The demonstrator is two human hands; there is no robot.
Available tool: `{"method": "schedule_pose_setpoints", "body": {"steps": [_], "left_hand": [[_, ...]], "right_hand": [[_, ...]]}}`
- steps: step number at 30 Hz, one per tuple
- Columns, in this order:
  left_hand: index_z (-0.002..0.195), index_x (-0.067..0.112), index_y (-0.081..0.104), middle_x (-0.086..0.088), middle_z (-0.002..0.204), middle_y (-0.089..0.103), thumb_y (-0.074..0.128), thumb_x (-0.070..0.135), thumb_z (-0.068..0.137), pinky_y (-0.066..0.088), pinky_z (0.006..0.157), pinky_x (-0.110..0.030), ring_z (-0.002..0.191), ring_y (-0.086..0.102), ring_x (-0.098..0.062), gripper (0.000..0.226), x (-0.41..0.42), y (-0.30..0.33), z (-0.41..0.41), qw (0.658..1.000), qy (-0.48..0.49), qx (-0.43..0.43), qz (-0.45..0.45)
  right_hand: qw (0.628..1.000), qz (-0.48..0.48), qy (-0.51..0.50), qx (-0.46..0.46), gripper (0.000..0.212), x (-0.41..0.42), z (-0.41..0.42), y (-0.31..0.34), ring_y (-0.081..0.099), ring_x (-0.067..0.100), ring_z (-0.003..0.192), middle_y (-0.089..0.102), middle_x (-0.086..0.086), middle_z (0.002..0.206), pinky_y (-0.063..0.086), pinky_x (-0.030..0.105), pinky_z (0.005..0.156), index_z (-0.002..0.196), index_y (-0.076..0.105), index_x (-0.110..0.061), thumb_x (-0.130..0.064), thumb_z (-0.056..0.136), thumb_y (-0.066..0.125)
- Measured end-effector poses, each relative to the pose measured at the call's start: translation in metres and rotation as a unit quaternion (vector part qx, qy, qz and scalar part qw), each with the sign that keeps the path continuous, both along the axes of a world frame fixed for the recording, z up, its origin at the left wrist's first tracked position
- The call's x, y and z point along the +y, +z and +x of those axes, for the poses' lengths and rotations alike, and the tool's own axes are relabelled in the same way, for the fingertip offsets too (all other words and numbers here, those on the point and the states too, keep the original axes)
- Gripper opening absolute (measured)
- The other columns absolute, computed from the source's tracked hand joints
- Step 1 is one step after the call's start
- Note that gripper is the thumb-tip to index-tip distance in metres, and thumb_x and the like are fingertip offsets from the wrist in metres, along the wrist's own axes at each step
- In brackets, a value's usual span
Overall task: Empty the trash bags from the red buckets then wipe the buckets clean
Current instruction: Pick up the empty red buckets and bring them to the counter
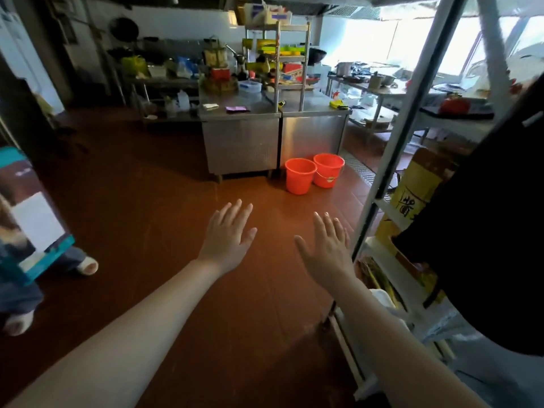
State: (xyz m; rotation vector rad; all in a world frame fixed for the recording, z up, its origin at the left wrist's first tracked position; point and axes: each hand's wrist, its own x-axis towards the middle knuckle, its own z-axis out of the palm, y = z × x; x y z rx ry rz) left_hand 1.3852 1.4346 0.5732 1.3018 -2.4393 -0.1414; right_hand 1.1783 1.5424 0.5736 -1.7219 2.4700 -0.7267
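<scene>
Both hands, left hand [228, 237] and right hand [326, 248], hover with fingers spread, holding nothing; two red buckets [313, 172] stand untouched by the desk [240, 111]; emptying and wiping seemingly remain

Red buckets [313, 173] (orange-tinted), reddish-brown floor [147, 201], steel-grey counter [241, 142], yellow box [412, 192].

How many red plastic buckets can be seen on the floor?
2. One round red plastic bucket stands by the steel cabinet; the other red bucket touches it on the right. More may be hidden.
</scene>
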Motion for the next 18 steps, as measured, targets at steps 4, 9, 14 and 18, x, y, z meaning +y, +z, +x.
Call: {"method": "schedule_pose_setpoints", "body": {"steps": [4, 9, 14, 18], "left_hand": [[0.158, 0.029, 0.013, 0.002, 0.166, 0.006, 0.008, 0.059, 0.092, -0.002, 0.122, -0.041, 0.153, -0.002, -0.018, 0.073, -0.076, 0.015, -0.033, 1.000, -0.012, 0.014, -0.002], [0.157, 0.028, 0.016, 0.000, 0.166, 0.009, 0.007, 0.061, 0.091, 0.000, 0.122, -0.041, 0.152, 0.002, -0.019, 0.074, -0.174, -0.001, -0.085, 1.000, -0.007, 0.020, -0.007], [0.157, 0.029, 0.018, 0.000, 0.165, 0.012, 0.004, 0.064, 0.087, 0.001, 0.122, -0.041, 0.152, 0.004, -0.019, 0.079, -0.265, -0.019, -0.134, 0.999, 0.008, 0.030, 0.026], [0.157, 0.029, 0.018, 0.000, 0.165, 0.012, 0.005, 0.063, 0.088, 0.002, 0.122, -0.041, 0.152, 0.004, -0.019, 0.078, -0.331, -0.021, -0.162, 0.999, 0.014, 0.033, 0.024]], "right_hand": [[1.000, -0.006, -0.015, 0.014, 0.074, -0.071, -0.030, 0.012, -0.003, 0.021, 0.151, 0.006, 0.003, 0.165, -0.002, 0.041, 0.122, 0.157, 0.009, -0.024, -0.062, 0.097, 0.031], [0.999, -0.035, -0.025, 0.023, 0.086, -0.169, -0.071, 0.003, 0.007, 0.025, 0.151, 0.016, 0.005, 0.163, 0.005, 0.043, 0.123, 0.156, 0.019, -0.021, -0.072, 0.086, 0.019], [1.000, -0.007, -0.018, 0.011, 0.077, -0.269, -0.120, 0.002, 0.004, 0.024, 0.151, 0.014, 0.004, 0.164, 0.001, 0.042, 0.123, 0.156, 0.016, -0.021, -0.064, 0.095, 0.034], [1.000, -0.008, -0.008, 0.027, 0.073, -0.343, -0.156, 0.003, 0.005, 0.024, 0.151, 0.013, 0.004, 0.164, 0.003, 0.042, 0.123, 0.156, 0.017, -0.021, -0.059, 0.097, 0.038]]}}
